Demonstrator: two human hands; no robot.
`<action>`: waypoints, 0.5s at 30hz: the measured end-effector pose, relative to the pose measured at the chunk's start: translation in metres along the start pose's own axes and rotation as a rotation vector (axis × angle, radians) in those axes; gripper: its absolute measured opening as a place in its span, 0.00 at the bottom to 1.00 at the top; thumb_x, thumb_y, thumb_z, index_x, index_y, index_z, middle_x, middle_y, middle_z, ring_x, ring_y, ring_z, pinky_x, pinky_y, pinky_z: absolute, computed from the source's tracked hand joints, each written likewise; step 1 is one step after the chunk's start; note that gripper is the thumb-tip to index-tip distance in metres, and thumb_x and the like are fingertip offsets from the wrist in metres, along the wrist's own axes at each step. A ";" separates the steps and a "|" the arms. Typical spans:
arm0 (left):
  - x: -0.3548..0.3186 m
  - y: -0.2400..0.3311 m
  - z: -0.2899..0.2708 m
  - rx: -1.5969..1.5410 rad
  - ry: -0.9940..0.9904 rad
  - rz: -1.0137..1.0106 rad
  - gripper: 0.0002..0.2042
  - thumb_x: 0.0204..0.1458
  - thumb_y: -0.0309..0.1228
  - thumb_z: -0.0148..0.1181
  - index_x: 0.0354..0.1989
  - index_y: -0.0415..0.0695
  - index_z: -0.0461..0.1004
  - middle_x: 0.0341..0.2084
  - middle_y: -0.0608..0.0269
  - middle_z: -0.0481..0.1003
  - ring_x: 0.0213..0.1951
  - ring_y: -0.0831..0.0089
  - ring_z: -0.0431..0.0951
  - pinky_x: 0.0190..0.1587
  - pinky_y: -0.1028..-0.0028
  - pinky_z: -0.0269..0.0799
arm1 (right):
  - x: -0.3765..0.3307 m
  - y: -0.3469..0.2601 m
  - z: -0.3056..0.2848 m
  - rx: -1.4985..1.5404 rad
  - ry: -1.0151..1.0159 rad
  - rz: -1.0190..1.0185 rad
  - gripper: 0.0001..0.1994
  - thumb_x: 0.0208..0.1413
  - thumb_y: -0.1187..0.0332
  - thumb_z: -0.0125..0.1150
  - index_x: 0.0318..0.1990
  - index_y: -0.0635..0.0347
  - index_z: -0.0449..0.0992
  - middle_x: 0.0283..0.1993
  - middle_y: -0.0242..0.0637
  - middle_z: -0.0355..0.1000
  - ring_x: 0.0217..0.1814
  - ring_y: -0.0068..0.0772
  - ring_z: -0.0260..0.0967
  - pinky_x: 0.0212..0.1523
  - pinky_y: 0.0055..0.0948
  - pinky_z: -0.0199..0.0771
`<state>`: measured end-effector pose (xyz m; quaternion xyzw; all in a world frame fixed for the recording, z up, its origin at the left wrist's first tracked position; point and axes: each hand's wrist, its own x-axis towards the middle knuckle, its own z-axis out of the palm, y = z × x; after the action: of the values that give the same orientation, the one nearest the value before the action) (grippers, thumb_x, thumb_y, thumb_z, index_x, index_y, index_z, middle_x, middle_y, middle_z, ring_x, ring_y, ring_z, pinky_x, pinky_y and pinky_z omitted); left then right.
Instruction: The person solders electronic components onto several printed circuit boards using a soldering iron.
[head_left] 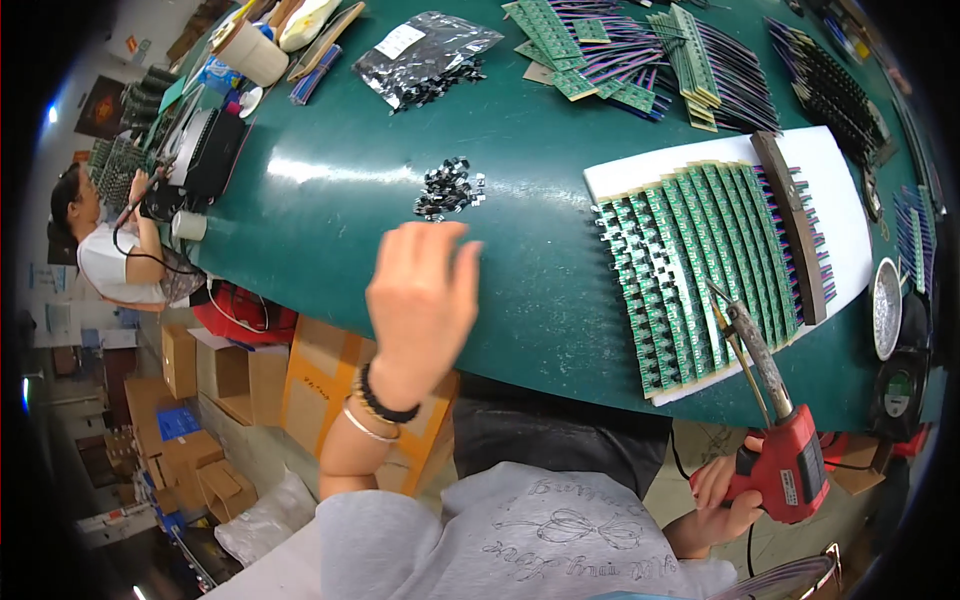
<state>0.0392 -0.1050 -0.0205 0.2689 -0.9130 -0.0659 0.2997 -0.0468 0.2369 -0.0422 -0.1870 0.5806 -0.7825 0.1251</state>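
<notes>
My left hand [420,300], with a dark bracelet and a light bangle at the wrist, hovers over the green table just short of a small pile of black components [447,190]. Its fingers point toward the pile, the thumb stands apart, and nothing shows in it. My right hand [728,492] grips the handle of a red soldering gun [790,475] with a metal feed tube beside its barrel. The gun's tip is over rows of narrow green circuit boards [700,250], which lie on a white board [848,225]. Black components sit along the leftmost rows.
A dark wooden bar [788,220] lies across wires at the rows' right. Further back are a plastic bag of black parts [425,50] and stacks of wired circuit boards [570,50]. A metal dish [886,308] stands far right. At left, another person [125,245] sits near cardboard boxes [330,385].
</notes>
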 end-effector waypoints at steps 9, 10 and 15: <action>-0.001 -0.036 0.013 0.075 -0.016 0.082 0.04 0.50 0.22 0.64 0.33 0.39 0.75 0.29 0.58 0.73 0.34 0.60 0.74 0.35 0.64 0.72 | 0.000 0.000 0.003 -0.033 -0.106 0.058 0.35 0.63 0.47 0.55 0.61 0.74 0.58 0.13 0.28 0.58 0.11 0.21 0.55 0.16 0.24 0.61; 0.000 -0.038 0.012 0.078 -0.026 0.102 0.04 0.51 0.21 0.63 0.33 0.39 0.75 0.29 0.58 0.73 0.33 0.60 0.74 0.35 0.64 0.72 | -0.001 -0.001 0.005 -0.010 -0.066 0.114 0.37 0.60 0.46 0.59 0.61 0.73 0.60 0.13 0.27 0.59 0.11 0.22 0.56 0.16 0.23 0.59; 0.001 -0.042 0.009 -0.067 -0.062 0.008 0.03 0.51 0.20 0.62 0.34 0.37 0.74 0.28 0.57 0.73 0.30 0.61 0.73 0.34 0.65 0.70 | -0.002 0.002 0.001 0.044 -0.034 0.151 0.35 0.60 0.52 0.62 0.63 0.74 0.60 0.14 0.28 0.60 0.13 0.24 0.58 0.18 0.25 0.60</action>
<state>0.0521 -0.1410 -0.0391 0.2528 -0.9202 -0.1034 0.2804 -0.0444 0.2360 -0.0443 -0.1531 0.5734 -0.7801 0.1980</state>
